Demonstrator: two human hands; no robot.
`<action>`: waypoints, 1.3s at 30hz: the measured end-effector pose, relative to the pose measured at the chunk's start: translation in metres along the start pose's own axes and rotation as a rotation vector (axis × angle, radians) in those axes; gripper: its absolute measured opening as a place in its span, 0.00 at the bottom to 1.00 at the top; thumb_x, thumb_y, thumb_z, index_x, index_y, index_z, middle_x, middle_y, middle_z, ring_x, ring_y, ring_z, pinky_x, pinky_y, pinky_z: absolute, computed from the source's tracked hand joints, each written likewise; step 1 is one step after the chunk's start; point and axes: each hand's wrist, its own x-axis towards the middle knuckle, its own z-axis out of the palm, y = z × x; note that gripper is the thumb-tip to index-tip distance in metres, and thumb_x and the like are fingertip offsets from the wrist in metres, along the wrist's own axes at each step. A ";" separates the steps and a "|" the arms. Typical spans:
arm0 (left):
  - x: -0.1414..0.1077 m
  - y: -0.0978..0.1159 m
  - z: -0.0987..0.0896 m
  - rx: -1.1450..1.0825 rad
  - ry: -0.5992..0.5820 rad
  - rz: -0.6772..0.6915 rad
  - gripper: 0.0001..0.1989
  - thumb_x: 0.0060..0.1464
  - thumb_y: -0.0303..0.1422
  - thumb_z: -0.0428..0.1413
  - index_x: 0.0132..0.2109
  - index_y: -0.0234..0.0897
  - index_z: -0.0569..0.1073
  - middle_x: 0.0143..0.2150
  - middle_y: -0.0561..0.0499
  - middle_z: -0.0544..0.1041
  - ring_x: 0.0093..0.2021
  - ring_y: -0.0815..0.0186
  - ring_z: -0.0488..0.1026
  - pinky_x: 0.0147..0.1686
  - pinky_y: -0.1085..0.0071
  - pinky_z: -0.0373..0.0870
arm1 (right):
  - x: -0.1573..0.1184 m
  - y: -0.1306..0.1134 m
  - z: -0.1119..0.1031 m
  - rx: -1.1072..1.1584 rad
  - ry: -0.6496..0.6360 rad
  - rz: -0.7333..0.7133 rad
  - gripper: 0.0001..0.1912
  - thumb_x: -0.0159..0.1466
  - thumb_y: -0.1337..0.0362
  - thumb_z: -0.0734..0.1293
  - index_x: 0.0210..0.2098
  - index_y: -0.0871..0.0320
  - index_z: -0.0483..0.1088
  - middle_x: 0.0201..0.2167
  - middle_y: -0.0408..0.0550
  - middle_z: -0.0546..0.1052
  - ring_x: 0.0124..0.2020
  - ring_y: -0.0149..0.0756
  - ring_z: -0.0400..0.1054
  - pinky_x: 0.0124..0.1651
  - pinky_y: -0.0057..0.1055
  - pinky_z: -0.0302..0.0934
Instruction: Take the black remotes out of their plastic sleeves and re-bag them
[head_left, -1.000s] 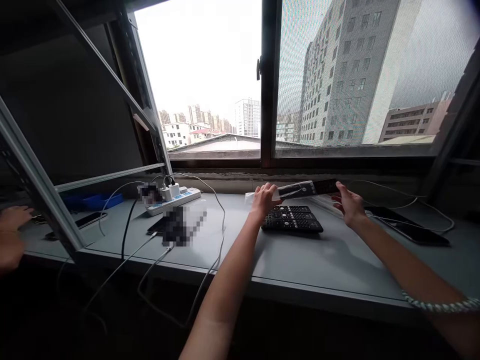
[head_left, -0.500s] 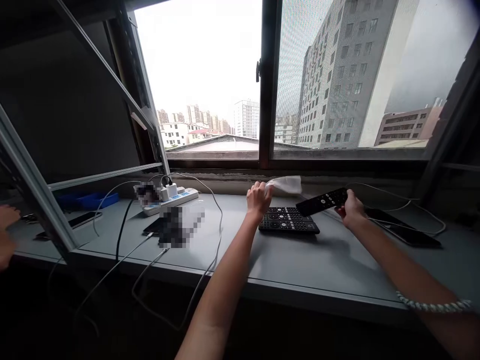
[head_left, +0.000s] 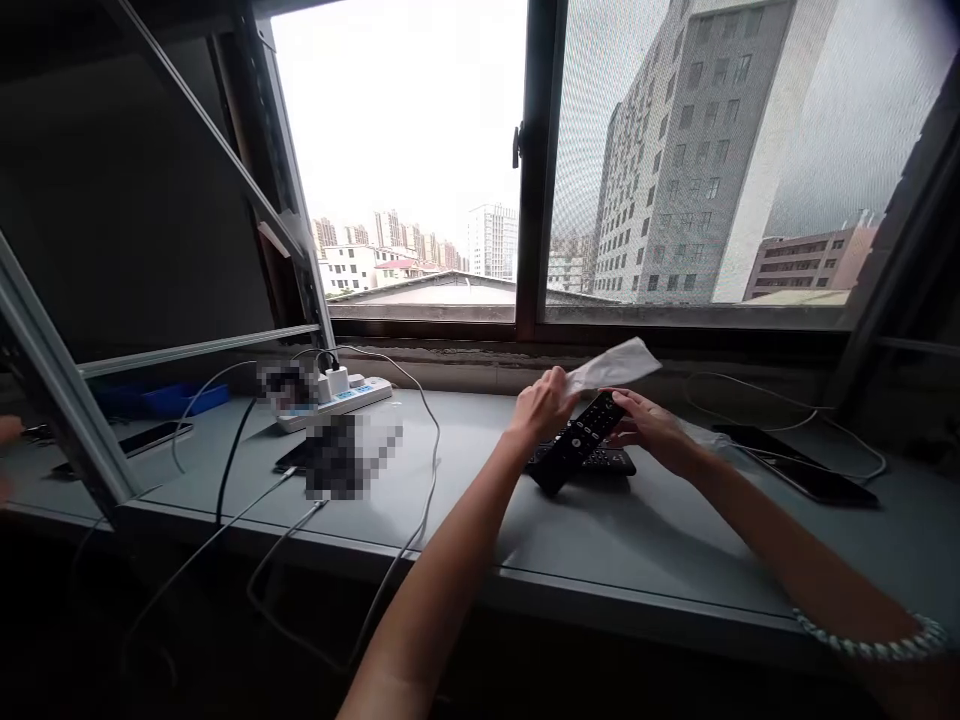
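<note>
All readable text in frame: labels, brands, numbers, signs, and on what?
None legible.
Held remote: button marks too small to read.
Remotes behind it: partly hidden, key marks too small.
Power strip: blue markings, too small.
White sleeve: no print visible.

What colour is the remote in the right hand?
The remote is black with some whitish buttons, in the head view.

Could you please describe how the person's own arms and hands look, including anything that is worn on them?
The left hand and right hand wear no gloves. Both forearms are bare, with no sleeves in view. A chunky, twisted-looking bracelet in pale green and darker tones circles the right forearm; the left one shows no band or watch.
</note>
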 end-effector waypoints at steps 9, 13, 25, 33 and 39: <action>-0.003 0.007 0.018 0.092 -0.024 -0.007 0.11 0.59 0.39 0.44 0.45 0.39 0.59 0.46 0.49 0.70 0.46 0.62 0.69 0.42 0.69 0.64 | -0.011 -0.013 -0.006 -0.493 -0.197 -0.001 0.23 0.46 0.55 0.73 0.40 0.56 0.72 0.42 0.47 0.74 0.20 0.24 0.64 0.21 0.26 0.62; -0.006 0.008 0.031 0.120 0.000 -0.025 0.11 0.59 0.39 0.45 0.45 0.38 0.59 0.45 0.48 0.69 0.46 0.61 0.68 0.44 0.67 0.63 | -0.013 -0.016 -0.006 -0.742 -0.317 0.004 0.26 0.45 0.51 0.72 0.41 0.56 0.75 0.33 0.45 0.76 0.19 0.26 0.62 0.21 0.27 0.59; -0.006 0.019 0.030 0.175 0.096 -0.082 0.11 0.57 0.38 0.46 0.44 0.37 0.61 0.44 0.48 0.68 0.44 0.62 0.66 0.44 0.66 0.62 | -0.019 -0.018 -0.003 -1.198 -0.440 -0.041 0.29 0.40 0.44 0.71 0.36 0.55 0.74 0.32 0.47 0.74 0.31 0.39 0.67 0.31 0.31 0.61; 0.000 0.006 0.025 0.185 0.034 -0.323 0.19 0.58 0.44 0.44 0.51 0.38 0.61 0.48 0.44 0.66 0.49 0.58 0.65 0.42 0.67 0.65 | -0.017 -0.002 0.006 -1.061 -0.507 -0.296 0.41 0.39 0.46 0.73 0.51 0.54 0.68 0.51 0.50 0.67 0.52 0.48 0.60 0.56 0.39 0.54; 0.002 -0.023 0.024 0.238 -0.064 -0.601 0.28 0.57 0.34 0.45 0.63 0.33 0.51 0.54 0.35 0.63 0.54 0.53 0.62 0.50 0.61 0.59 | -0.015 0.014 0.016 -1.066 -0.462 -0.314 0.49 0.38 0.44 0.73 0.59 0.47 0.60 0.63 0.47 0.54 0.63 0.52 0.45 0.63 0.46 0.40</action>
